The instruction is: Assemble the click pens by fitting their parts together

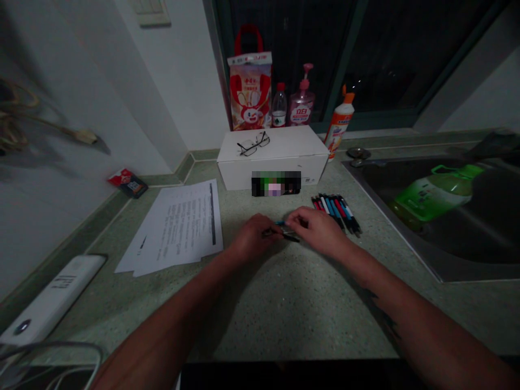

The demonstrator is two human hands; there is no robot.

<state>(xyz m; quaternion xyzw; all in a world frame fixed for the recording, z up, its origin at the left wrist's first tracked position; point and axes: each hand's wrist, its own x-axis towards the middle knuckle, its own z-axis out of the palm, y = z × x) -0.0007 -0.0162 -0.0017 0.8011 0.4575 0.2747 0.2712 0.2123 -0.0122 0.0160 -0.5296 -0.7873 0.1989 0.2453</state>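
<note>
The counter [284, 314] bears a sink [467, 238] at frame right and a white box [294, 144] at upper centre, before which the left hand [257, 234] and right hand [316, 226], fingers nearly closed, left of a row of pens [335, 210], respectively pinch a dark pen [291, 237] and a blue pen [279, 222] between them.

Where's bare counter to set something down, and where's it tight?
Bare: counter between left forearm and right forearm, down to the front edge; smaller patch between right forearm and sink.
Crowded: around left hand and right hand, with papers left, pens right, box behind.
</note>
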